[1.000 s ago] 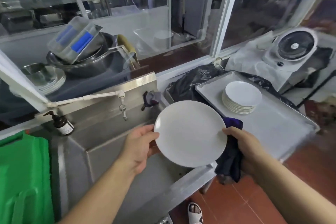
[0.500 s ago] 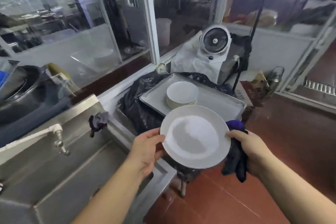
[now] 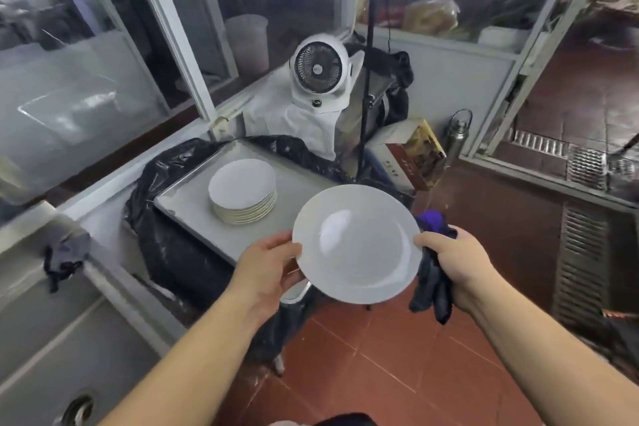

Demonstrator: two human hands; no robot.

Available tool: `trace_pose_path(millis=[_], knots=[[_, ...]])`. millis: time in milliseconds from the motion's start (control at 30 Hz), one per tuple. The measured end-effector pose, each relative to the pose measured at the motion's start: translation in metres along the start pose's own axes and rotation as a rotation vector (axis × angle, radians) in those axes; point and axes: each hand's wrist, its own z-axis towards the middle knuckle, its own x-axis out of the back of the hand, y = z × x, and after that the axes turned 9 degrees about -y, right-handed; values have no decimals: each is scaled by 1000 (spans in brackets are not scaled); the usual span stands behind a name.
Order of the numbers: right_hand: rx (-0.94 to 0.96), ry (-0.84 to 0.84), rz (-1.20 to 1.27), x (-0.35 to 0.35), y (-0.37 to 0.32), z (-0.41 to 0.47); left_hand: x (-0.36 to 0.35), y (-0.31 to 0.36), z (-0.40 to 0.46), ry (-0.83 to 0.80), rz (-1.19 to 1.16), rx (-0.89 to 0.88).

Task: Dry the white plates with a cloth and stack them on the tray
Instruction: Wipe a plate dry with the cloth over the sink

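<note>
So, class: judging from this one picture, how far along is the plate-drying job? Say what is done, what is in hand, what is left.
Done: a stack of white plates already sits on the tray. In hand: the left hand and right hand hold one more plate by its rim, the right also gripping the dark cloth. Left: setting this plate on the stack. Whether more wet plates remain is out of view.
</note>
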Motion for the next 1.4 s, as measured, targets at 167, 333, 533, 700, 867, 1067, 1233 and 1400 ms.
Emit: trace_pose_path(millis=[167, 333, 533, 700, 867, 1067, 1233, 1400], knots=[[-38, 12, -49, 7, -3, 47, -11, 5, 35, 38, -1, 31], [-56, 15, -135, -25, -20, 99, 9, 20, 81, 74, -29, 39], [-78, -24, -315, -75, -50, 159, 47, 47, 137, 109, -81, 73], [-95, -80, -438, -130, -66, 221, 91, 68, 177, 194, -91, 87], [-87, -194, -596, -184, -81, 277, 129, 70, 211, 330, -157, 121], [-38, -371, -718, -254, -86, 353, 157, 86, 245, 506, -214, 92], [-25, -551, -815, -301, -80, 412, 180, 81, 274, 688, -223, 139], [-29, -644, -919, -338, -73, 456, 197, 72, 303, 751, -219, 220]])
